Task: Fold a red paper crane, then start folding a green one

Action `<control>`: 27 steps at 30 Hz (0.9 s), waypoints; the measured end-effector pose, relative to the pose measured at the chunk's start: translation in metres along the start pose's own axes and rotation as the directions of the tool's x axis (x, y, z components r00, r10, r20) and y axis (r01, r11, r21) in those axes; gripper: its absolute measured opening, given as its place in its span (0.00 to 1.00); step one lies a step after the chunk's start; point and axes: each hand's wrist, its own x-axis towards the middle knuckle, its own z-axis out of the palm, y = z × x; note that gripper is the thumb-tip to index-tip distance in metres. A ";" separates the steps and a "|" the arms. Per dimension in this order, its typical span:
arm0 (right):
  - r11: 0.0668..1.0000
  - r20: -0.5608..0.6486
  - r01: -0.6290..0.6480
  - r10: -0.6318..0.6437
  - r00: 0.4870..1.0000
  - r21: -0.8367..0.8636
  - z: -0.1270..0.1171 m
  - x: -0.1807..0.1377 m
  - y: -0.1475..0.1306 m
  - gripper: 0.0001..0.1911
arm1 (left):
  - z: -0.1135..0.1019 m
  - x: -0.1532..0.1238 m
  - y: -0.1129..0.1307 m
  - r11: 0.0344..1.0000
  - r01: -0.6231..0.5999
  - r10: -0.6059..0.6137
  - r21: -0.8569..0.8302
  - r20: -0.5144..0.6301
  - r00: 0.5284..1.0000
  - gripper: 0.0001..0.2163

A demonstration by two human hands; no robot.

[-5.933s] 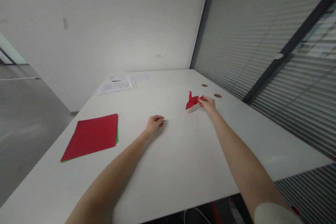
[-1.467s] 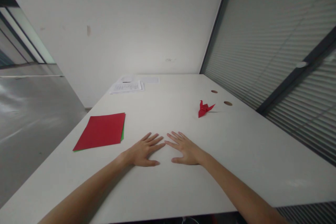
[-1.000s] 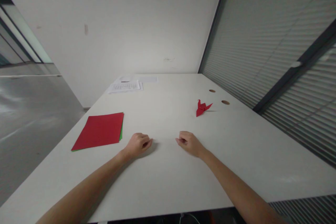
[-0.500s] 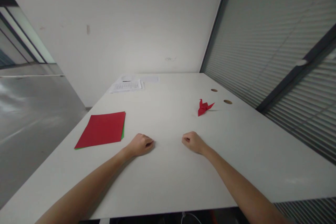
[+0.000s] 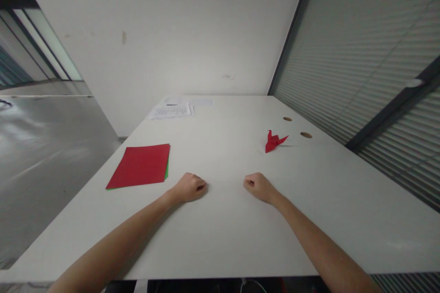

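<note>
A person's left hand (image 5: 190,187) and right hand (image 5: 260,186) rest as loose fists on a smooth white bench (image 5: 223,238), fingers curled together, nothing visible in either grip. At 1 o'clock from the right hand, apart from it, sits a red folded-paper bird (image 5: 272,142), sharply creased, its neck and pointed tail raised; the spread folds probably prop it up. Matte red paper (image 5: 140,165) lies flat at 10 o'clock from the left hand, likely stacked to keep the sheets together, though green paper (image 5: 167,170) peeks from beneath its edge. Farther off, at 11 o'clock, thin printed sheets (image 5: 172,111) overlap, their text too small to read.
</note>
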 end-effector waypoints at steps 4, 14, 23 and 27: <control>1.000 0.004 -0.001 0.001 1.000 0.008 0.000 0.000 0.000 0.15 | 0.000 0.000 0.001 1.000 0.012 -0.013 0.008 0.020 1.000 0.13; 0.987 -0.161 0.147 -0.156 0.975 -0.068 -0.012 -0.003 -0.008 0.13 | -0.025 -0.003 0.000 0.997 -0.015 0.005 -0.080 -0.123 0.992 0.12; 0.957 0.268 0.256 -0.214 0.939 -0.133 -0.006 -0.006 -0.016 0.40 | -0.024 -0.007 0.002 0.988 -0.102 0.117 -0.112 0.138 0.984 0.36; 0.964 0.326 0.240 -0.191 0.926 -0.117 -0.002 -0.006 -0.012 0.44 | -0.018 -0.008 -0.002 0.984 -0.106 0.131 -0.144 0.177 0.975 0.36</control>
